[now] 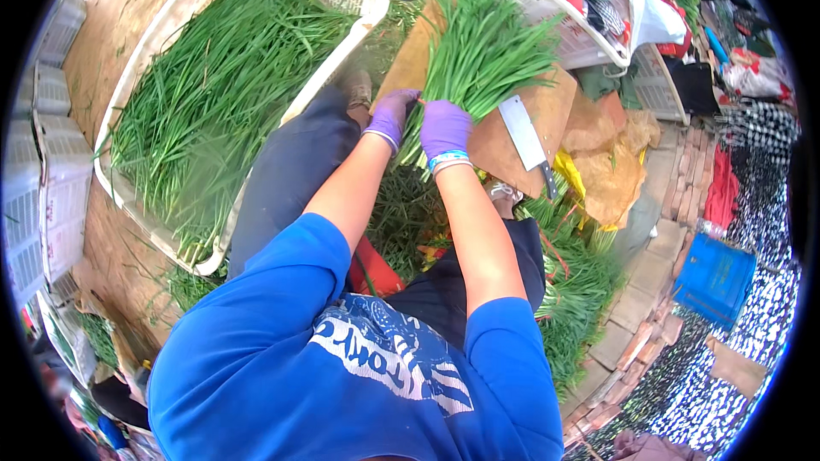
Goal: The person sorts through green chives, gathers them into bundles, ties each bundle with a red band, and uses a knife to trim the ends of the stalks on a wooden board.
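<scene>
A thick bundle of green garlic chives [483,47] lies across a wooden board [534,124], its leaves fanned out away from me. My right hand [446,130], in a purple glove, is closed around the stem end of the bundle. Against the bundle's left side, my left hand [393,117], also gloved in purple, has its fingers pressed together; whatever they pinch is too small to make out. A cleaver [524,132] with a broad blade and black handle rests on the board, right of my right hand, touched by neither hand.
To the left stands a large white crate [111,141] heaped with loose chives [222,85]. Tied chives [585,290] lie by my right leg. A white crate with bags [530,4] is at the far right, a blue container [716,280] beyond the brick edging. Stacked crates [64,188] line the left.
</scene>
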Available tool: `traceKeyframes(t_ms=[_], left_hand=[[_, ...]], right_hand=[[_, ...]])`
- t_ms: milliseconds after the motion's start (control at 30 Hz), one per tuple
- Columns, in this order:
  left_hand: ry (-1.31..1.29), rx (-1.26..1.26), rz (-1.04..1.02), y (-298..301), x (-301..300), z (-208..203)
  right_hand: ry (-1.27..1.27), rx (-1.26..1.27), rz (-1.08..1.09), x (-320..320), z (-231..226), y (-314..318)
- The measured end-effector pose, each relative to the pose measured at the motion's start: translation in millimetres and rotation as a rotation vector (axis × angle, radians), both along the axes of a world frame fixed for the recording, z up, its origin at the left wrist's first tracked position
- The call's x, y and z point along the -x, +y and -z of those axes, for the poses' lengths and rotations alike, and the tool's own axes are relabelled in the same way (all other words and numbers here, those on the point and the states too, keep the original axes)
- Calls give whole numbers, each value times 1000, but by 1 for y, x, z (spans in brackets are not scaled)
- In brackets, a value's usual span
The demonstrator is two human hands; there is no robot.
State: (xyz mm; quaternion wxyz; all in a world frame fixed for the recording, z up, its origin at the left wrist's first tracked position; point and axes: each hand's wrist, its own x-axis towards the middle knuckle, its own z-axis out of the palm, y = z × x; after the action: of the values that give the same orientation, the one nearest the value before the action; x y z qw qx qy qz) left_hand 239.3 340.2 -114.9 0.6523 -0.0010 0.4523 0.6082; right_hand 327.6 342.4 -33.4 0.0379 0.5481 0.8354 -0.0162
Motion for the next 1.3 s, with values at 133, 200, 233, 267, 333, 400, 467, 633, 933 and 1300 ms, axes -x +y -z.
traceKeyframes(t_ms=[133, 200, 233, 267, 333, 400, 467, 633, 933, 1300], left_hand=[[-67, 54, -27, 3, -1, 18], [-147, 60, -78, 4, -4, 20], [-181, 57, -85, 5, -7, 24], [-215, 54, -91, 5, -9, 28], [-223, -15, -78, 4, -8, 32], [-148, -69, -76, 0, -11, 31], [-189, -29, -78, 2, -10, 28], [-279, -32, -88, -1, -9, 19], [-344, -15, -131, -6, -9, 14], [-252, -167, -59, -10, -10, 22]], right_hand=[[-1, -24, -10, 5, -1, 0], [9, -35, -36, 4, 3, 2], [4, -34, -40, 2, 5, 3], [-19, -77, -35, 1, 8, 3], [16, -92, -21, 0, 6, 3], [11, -71, -22, 0, 5, 3], [33, -67, -27, 1, 0, 3], [-4, 17, -93, 4, -9, 11], [22, 57, 16, 7, -9, 12], [3, 126, -61, 2, -13, 24]])
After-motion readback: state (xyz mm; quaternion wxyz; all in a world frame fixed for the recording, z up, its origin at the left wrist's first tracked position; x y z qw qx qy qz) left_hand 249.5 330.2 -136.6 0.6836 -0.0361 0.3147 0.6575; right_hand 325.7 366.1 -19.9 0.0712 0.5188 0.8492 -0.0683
